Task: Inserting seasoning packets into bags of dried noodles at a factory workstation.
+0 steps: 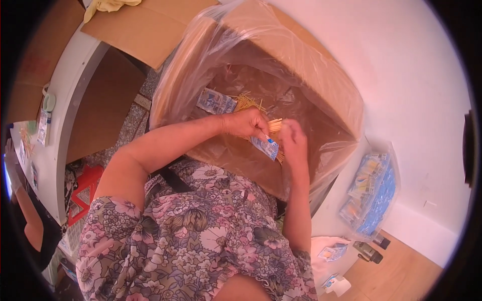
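Observation:
My left hand (246, 123) is closed, its thumb and fingertips pinching the top of a small blue-and-white packet (267, 147). A small bundle of thin yellow sticks (275, 125) juts out beside those fingers toward my right hand (293, 138). Motion smears the right hand's fingers, so their grip cannot be made out. Both hands are over a large cardboard box (281, 50) lined with clear plastic. Inside it, more loose yellow sticks (247, 101) lie next to another blue-and-white packet (216, 101).
A clear bag of packets (369, 188) sits at the right, near a dark device (368, 252). Along the left, a white table (80, 75) carries a packet (44, 128) and loose sticks. Another person's arm (29, 215) reaches in there. A red plastic object (84, 193) stands below.

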A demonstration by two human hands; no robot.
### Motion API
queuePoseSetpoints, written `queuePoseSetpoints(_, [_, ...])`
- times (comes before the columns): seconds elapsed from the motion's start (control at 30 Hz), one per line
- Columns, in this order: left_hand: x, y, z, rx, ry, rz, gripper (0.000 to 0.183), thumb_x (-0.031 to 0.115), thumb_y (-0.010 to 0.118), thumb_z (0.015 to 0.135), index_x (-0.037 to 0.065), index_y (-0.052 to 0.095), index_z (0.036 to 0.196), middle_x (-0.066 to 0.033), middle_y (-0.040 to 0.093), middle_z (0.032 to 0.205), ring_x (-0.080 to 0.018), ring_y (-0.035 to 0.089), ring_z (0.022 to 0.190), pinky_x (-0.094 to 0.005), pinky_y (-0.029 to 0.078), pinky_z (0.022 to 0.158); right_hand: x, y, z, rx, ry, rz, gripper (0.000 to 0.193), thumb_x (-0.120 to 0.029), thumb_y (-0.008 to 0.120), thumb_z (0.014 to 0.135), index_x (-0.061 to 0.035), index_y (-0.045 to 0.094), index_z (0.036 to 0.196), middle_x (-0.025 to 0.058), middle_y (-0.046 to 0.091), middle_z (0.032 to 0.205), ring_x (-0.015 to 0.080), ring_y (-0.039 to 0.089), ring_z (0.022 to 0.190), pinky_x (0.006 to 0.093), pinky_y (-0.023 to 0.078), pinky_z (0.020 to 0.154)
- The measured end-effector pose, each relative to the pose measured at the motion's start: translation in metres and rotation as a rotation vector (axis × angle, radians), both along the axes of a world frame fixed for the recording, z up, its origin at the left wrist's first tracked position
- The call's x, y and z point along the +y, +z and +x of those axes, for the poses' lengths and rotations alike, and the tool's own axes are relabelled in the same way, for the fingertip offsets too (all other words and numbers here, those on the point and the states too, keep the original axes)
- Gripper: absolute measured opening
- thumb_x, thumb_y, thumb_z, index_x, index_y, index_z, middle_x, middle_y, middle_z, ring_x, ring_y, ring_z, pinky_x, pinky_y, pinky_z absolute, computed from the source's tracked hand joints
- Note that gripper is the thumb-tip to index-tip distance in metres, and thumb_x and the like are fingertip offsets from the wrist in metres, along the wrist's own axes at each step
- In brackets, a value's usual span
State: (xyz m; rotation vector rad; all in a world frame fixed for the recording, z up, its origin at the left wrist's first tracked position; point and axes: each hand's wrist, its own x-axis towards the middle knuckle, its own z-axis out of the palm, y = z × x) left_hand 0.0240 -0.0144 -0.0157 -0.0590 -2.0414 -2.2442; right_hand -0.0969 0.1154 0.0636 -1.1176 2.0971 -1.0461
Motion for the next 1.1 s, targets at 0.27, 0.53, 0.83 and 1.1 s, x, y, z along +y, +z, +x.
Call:
queuePoseSetpoints(0.27, [-0.003,0.007,0.001,-0.069,-0.004,-0.009,0.012,0.008,0.065,0.078,-0.003,0.062,0.082,-0.0062,0.061,0.084,-0.0113,0.056,0.081,-0.0253,0.045,0.073,-0.014,-0.025,-0.013,0.009,-0.124,-0.064,0.030,-0.027,0.058,0.083,-0.0004,0.052,0.070,0.0165,0.056,0.059,0.0285,0.056,0.053,0.0387,0.041,0.050])
queuePoseSetpoints(0.53, [-0.014,0.007,0.002,0.016,0.187,0.106,0.011,0.007,0.066,0.077,-0.002,0.064,0.082,-0.0087,0.061,0.090,-0.0135,0.056,0.087,-0.0269,0.045,0.077,0.040,-0.046,-0.001,0.585,0.445,0.407,0.017,-0.016,0.055,0.080,-0.0003,0.057,0.074,0.0210,0.056,0.066,0.0320,0.055,0.060,0.0389,0.044,0.059])
queuePoseSetpoints(0.83, [-0.017,0.010,0.004,0.014,0.220,0.141,0.012,0.002,0.067,0.074,-0.001,0.067,0.085,-0.0098,0.062,0.094,-0.0158,0.056,0.091,-0.0274,0.044,0.082,0.002,0.058,0.001,-0.308,-0.132,0.041,0.023,-0.013,0.058,0.084,-0.0077,0.050,0.062,-0.0070,0.044,0.060,0.0018,0.037,0.056,0.0203,0.031,0.048])
queuePoseSetpoints(1.1, [-0.015,0.013,0.004,0.042,0.149,0.146,0.013,0.003,0.068,0.074,-0.002,0.067,0.086,-0.0109,0.061,0.094,-0.0174,0.056,0.093,-0.0283,0.044,0.083,-0.008,0.031,-0.013,-0.056,-0.080,-0.063,0.025,-0.012,0.060,0.081,-0.0017,0.050,0.062,-0.0039,0.045,0.056,0.0032,0.038,0.055,0.0222,0.033,0.048])
